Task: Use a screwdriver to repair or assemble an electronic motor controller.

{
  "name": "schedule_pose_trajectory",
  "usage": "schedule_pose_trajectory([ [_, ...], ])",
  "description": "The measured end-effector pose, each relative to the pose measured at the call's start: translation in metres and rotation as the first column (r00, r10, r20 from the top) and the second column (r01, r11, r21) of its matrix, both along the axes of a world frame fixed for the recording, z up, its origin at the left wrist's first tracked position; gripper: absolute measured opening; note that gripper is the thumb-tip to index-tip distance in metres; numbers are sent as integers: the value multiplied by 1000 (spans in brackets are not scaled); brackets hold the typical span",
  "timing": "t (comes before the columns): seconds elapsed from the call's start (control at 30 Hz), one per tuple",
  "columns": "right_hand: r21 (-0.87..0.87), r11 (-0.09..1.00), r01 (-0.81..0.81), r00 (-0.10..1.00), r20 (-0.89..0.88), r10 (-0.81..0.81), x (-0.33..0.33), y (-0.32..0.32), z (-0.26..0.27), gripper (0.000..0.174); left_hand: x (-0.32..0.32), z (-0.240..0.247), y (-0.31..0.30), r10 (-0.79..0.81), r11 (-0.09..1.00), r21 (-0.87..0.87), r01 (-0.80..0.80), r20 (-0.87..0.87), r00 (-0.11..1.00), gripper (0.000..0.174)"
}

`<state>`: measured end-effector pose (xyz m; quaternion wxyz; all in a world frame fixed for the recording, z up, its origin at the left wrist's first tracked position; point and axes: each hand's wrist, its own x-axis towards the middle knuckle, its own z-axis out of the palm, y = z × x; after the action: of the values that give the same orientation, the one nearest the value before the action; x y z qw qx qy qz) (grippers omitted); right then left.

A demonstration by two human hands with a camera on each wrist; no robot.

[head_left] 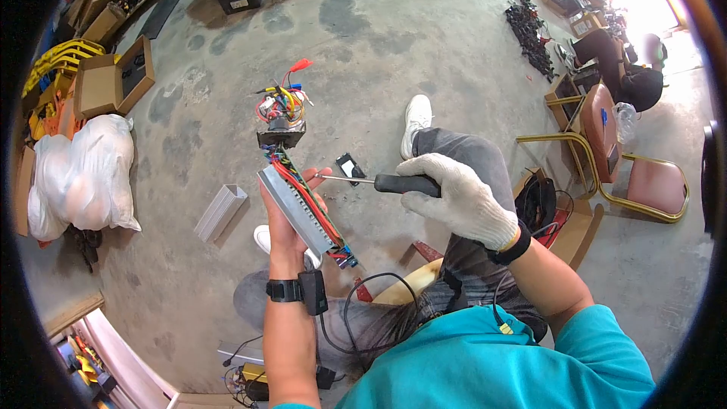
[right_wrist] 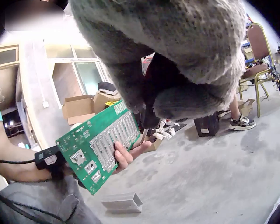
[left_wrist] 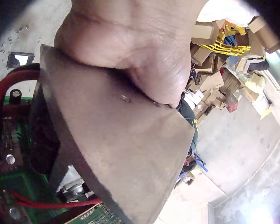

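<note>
My bare left fingers [right_wrist: 123, 157] are bent round the edge of a green circuit board [right_wrist: 105, 149], clamped on it, their tips lying against its flat face. My right fingers [head_left: 426, 164], in a pale knitted glove [head_left: 475, 207], are closed round the black handle of a screwdriver [head_left: 407, 185], no slack in the grip. Its thin metal shaft runs across to my left fingertips; whether the tip touches the board, I cannot tell. Board held up above the floor, in front of my body, tilted. Smooth, dull grey metal plate [left_wrist: 126, 126] along it, straight-edged, against the heel of my left palm. Glossy red wires [head_left: 297, 188] run lengthwise; a tangle of thin coloured leads [head_left: 282, 104] sprouts at the far end. Below, on stained, matte concrete floor [head_left: 454, 38]: a hollow rectangular metal section [head_left: 218, 214] and, farther left, crumpled white plastic bags [head_left: 95, 174].
</note>
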<state>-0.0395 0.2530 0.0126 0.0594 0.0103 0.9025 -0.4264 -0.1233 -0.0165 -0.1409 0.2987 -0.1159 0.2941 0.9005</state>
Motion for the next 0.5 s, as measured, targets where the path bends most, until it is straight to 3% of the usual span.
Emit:
schedule_pose_trajectory([
  [0.2,90,996,-21,997,-66,27,-3,-6,6,39,-1,2,-1,1,999,-35,0,4,1000,93],
  [0.5,-28,998,50,998,31,-49,-2,-13,5,35,-1,3,-1,-11,998,-57,11,3,1000,92],
])
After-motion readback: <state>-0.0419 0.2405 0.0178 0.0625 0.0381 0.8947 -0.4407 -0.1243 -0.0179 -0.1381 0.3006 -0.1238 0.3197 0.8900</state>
